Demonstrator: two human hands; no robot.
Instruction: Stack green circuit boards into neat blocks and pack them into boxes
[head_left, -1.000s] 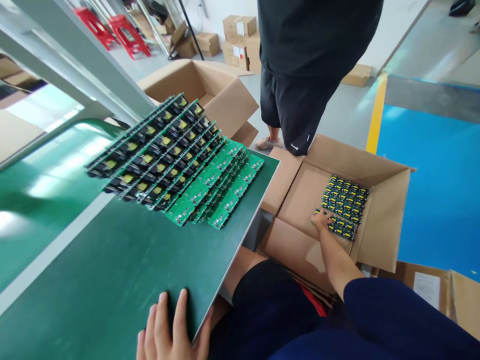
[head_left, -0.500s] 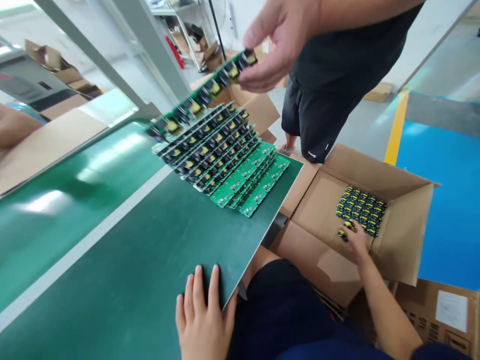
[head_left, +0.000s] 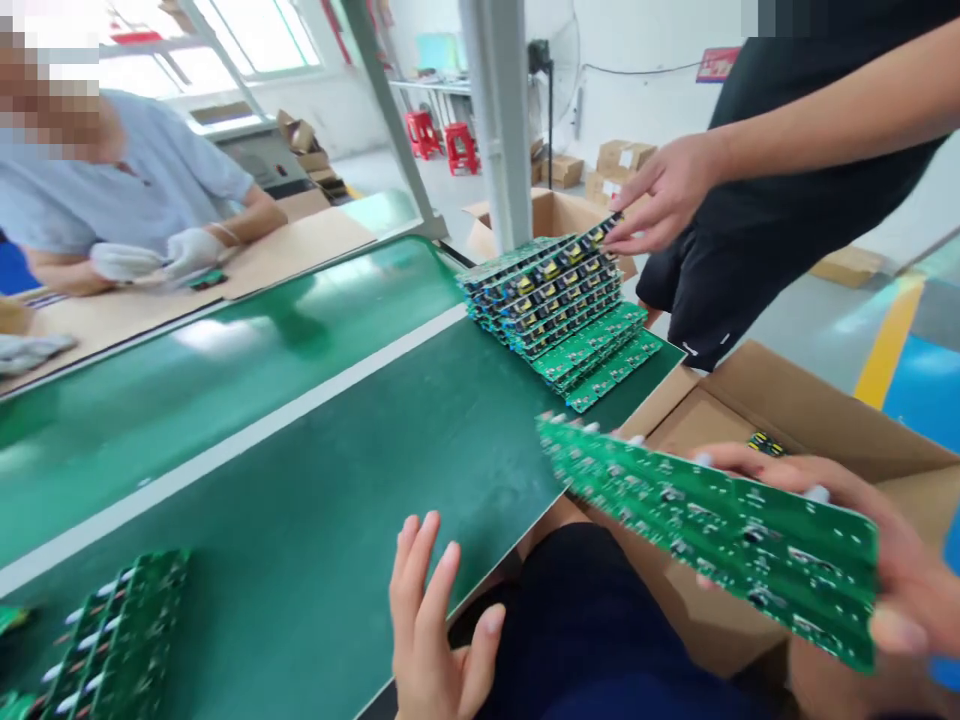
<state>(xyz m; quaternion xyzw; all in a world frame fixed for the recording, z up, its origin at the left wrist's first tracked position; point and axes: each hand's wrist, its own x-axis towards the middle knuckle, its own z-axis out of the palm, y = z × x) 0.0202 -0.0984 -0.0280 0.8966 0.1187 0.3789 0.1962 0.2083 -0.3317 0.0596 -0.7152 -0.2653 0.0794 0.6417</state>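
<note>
My right hand grips a long green circuit board panel by its right end. The panel is tilted over the near edge of the green table, its soldered face up, with white parts poking out along its far edge. My left hand is empty, fingers apart, at the table's near edge. Farther off, a stack of circuit board panels stands on the table; a co-worker's hand touches its top right end. More panels lie at the lower left, partly cut off.
A cardboard box stands open right of the table, with small boards inside, mostly hidden by my right hand. Across the green table sits a person in white gloves. A grey post rises behind the stack.
My right hand has come up from the box and now holds a circuit board panel. My left hand has lifted off the table. The co-worker's panel is down on the stack. The view has turned left.
</note>
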